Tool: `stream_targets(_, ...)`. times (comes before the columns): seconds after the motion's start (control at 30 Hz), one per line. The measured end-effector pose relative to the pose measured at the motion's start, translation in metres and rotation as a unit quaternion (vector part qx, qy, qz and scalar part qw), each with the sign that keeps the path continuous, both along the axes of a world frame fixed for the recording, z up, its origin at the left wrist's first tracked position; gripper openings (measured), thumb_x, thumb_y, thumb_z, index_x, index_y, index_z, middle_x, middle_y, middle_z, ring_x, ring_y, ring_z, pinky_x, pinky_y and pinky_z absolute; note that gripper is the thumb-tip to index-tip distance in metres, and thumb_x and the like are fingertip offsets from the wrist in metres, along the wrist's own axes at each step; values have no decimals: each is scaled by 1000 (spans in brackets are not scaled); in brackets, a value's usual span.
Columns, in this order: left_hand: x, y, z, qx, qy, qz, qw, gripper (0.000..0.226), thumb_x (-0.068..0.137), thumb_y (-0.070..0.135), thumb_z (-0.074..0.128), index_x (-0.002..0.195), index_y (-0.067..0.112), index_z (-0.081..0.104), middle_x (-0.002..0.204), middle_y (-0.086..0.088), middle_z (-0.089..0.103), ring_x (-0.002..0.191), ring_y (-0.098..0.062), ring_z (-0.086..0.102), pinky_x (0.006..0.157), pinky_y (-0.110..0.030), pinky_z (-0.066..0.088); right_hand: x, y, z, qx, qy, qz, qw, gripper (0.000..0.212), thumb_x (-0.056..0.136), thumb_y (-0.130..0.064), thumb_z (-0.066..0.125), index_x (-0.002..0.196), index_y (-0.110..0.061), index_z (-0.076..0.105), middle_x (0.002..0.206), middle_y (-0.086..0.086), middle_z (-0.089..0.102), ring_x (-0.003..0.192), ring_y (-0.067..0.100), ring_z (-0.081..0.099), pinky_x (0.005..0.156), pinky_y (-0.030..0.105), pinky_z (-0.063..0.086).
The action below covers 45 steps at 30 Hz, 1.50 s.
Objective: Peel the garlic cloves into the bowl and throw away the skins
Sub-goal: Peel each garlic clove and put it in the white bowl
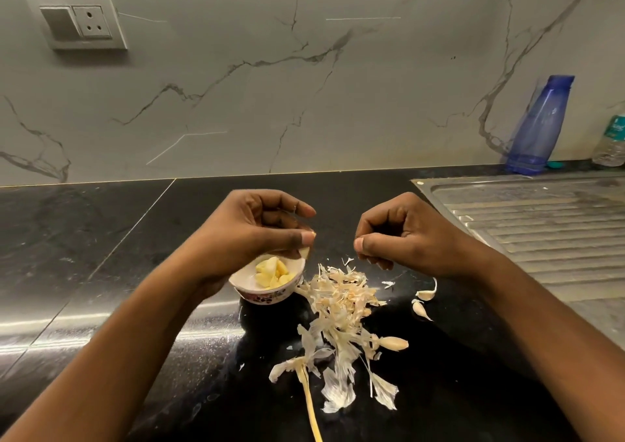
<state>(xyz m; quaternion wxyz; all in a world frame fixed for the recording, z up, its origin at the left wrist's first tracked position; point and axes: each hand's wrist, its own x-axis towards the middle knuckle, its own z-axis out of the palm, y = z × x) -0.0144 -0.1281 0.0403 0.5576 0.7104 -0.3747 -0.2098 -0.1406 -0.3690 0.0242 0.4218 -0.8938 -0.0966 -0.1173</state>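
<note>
While my left hand (267, 228) hangs over the bowl (270, 297), its fingers are curled and the thumb clamps a pale clove (306, 253) against them; only a sliver of it shows under the thumb. My right hand (402, 235) is apart from the left, at about the same height. Its fingers are curled in and the thumb is pressed to the forefinger. I cannot tell if a scrap is pinched there.

The bowl is small and white with a flower pattern on its wall, and it sits on the black counter (101, 272), partly under my left wrist. Peeled cloves (274, 274), yellowish, lie inside it. Just right of the bowl, touching its rim, is a loose pile of skins (341, 306) spreading toward me. A long dry stalk (309, 394) runs out of its near end. I count 3 unpeeled cloves (394, 342): 1 at the pile's right edge and 2 further right, below my right hand.

Far right is a steel drainboard (541, 231). Behind it, at the marble wall, stand a blue bottle (541, 127) and a clear bottle (612, 143). A wall socket (81, 22) is at the upper left.
</note>
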Motion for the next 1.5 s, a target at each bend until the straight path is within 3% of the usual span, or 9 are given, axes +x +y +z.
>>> stream_targets(0.2,15,11,5,50,-61,67,995,25,83,7,82,107,11,77,87,-10,81,85,-25,79,73,-29,65,0,3,0,-24,28,34,999,5,91,-14,83,91,-9,81,73,-4,74,62,10,67,62,18,52)
stream_targets(0.47,21,11,0,148,-139,107,973,20,80,12,88,97,17,80,83,-2,80,79,-21,78,73,-34,65,-1,2,-1,-25,65,56,996,18,92,-8,80,110,-8,82,86,0,81,75,21,78,71,33,63)
stream_targets(0.6,22,9,-5,197,-191,124,954,19,78,16,91,94,21,81,80,3,79,76,-16,78,70,-29,64,-1,3,-3,-19,73,59,995,30,95,-6,76,124,-12,76,89,4,82,78,24,79,69,31,62)
stream_targets(0.77,22,7,-8,201,-222,146,943,8,81,24,89,84,23,81,76,5,78,65,-8,75,60,-20,55,-3,5,-1,-26,87,55,994,26,92,-9,80,119,-11,78,91,3,82,79,24,79,72,27,61)
stream_targets(1.0,13,-2,-13,132,-237,136,953,17,89,38,79,82,23,80,71,6,77,59,-6,71,53,-12,52,-7,6,7,-53,182,75,979,26,89,-9,84,114,-13,80,98,3,82,88,33,78,86,57,63)
stream_targets(1.17,-12,-14,-16,55,-238,74,967,19,93,35,76,85,18,79,73,4,77,59,-14,70,61,-22,60,-12,2,16,-65,259,75,961,20,90,-9,82,110,-13,80,91,5,81,76,22,75,70,41,57)
stream_targets(1.3,-25,-21,-20,37,-212,10,977,12,88,28,83,87,16,81,74,0,78,66,-21,74,64,-30,63,-18,0,27,-90,318,69,941,21,83,-25,89,100,-15,81,90,8,81,77,23,73,63,29,53)
stream_targets(1.5,-28,-24,-26,37,-218,-27,975,7,86,23,86,89,18,82,72,3,77,62,-8,71,63,-20,57,-16,13,20,-160,397,69,901,23,82,-27,90,96,-12,78,86,4,80,67,11,70,55,21,51)
